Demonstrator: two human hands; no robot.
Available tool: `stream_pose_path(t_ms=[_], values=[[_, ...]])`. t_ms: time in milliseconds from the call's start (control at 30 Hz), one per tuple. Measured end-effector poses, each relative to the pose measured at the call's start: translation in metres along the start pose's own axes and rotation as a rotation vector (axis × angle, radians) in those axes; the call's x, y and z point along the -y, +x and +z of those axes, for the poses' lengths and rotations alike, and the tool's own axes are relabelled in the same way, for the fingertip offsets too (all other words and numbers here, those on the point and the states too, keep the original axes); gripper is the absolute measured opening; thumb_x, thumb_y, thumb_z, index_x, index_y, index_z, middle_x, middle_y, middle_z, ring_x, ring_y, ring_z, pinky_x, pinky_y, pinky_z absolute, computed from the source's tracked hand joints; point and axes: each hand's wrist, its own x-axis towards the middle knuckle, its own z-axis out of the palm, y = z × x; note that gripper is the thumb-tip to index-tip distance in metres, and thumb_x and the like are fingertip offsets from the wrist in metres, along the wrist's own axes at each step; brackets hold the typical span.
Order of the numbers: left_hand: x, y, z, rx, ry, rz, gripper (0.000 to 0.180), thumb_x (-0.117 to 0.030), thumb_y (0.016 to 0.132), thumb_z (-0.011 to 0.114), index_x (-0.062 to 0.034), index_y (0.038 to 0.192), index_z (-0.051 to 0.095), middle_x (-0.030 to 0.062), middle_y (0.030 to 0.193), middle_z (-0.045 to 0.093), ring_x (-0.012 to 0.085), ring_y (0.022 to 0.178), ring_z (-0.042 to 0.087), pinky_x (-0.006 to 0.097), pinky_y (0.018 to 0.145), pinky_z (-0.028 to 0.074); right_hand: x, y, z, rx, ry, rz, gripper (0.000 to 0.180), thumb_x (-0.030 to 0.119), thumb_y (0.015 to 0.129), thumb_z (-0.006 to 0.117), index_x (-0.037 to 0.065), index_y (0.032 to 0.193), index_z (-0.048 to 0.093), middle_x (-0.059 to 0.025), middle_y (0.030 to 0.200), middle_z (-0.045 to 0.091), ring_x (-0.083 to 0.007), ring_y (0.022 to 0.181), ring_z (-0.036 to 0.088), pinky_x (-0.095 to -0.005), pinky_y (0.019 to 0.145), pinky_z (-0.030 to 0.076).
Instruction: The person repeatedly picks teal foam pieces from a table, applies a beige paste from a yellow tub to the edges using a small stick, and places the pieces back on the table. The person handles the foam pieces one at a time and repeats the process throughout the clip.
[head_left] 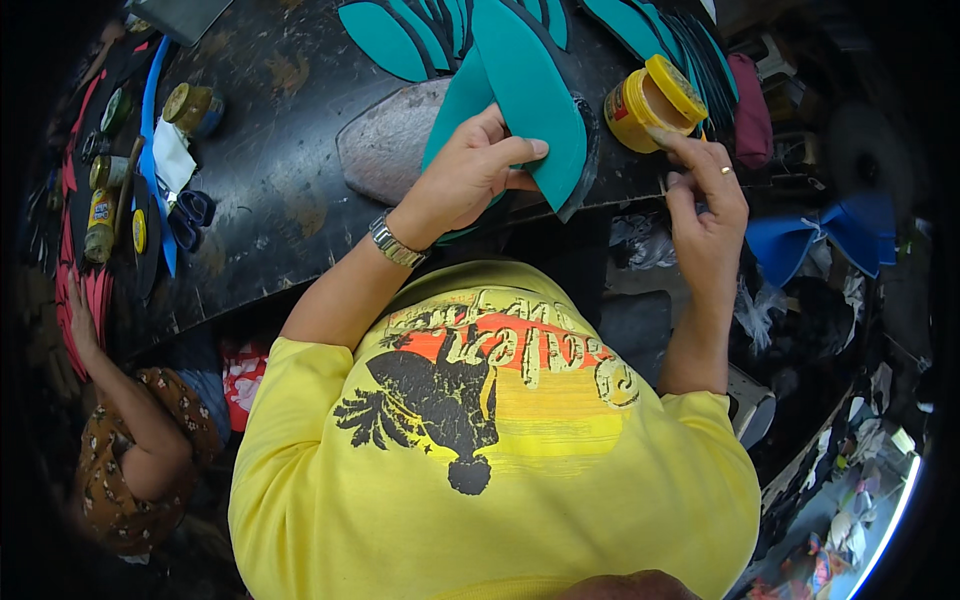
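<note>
My left hand (470,170) is closed on a leaf-shaped teal foam piece (530,95), thumb on its teal face. The piece has a dark edge, and another teal piece (462,105) shows behind it. Under and beside them lies a grey stone slab (388,140). To the right, a yellow jar (630,118) of tan paste stands tilted, its mouth facing right. My right hand (706,190) is at that mouth, index finger stretched to the rim and thumb apart. Nothing shows in its grip, though the fingertip is partly hidden.
Stacks of teal pieces (385,40) lie along the dark table's (270,200) far side. Small jars (190,108) and blue strips stand at the left, where another person's hand (85,325) rests by red strips. A blue foam bundle (825,235) is at the right.
</note>
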Motion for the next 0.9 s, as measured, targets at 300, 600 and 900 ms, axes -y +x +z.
stream_pose_path(t_ms=[300,600,900], values=[[-0.002,-0.005,-0.008,0.190,-0.164,-0.114,0.034,-0.008,0.095,0.059,-0.0038,0.128,0.052,0.0060,0.112,0.066,0.0137,0.092,0.069,0.030,0.078,0.060,-0.017,0.013,0.056,0.213,0.280,-0.213,0.072,-0.018,0.074,0.053,0.013,0.139,0.056,-0.0054,0.116,0.057,-0.0123,0.088,0.055,-0.0230,0.076,0.046],[-0.010,-0.004,-0.006,0.138,-0.280,-0.105,0.027,-0.011,0.096,0.059,-0.0020,0.121,0.054,0.0047,0.098,0.068,0.0078,0.071,0.068,0.019,0.057,0.055,-0.024,-0.004,0.070,0.264,0.259,-0.403,0.073,-0.013,0.076,0.063,0.012,0.143,0.048,-0.0137,0.110,0.063,-0.0272,0.083,0.063,-0.0336,0.073,0.052],[-0.004,0.004,-0.017,0.082,-0.194,-0.085,0.021,-0.007,0.095,0.060,-0.0029,0.116,0.056,0.0051,0.100,0.067,0.0107,0.081,0.068,0.023,0.067,0.060,-0.018,-0.012,0.065,0.383,0.029,-0.557,0.061,-0.004,0.074,0.068,0.022,0.129,0.064,-0.0069,0.096,0.066,-0.0252,0.078,0.065,-0.0356,0.066,0.053]])
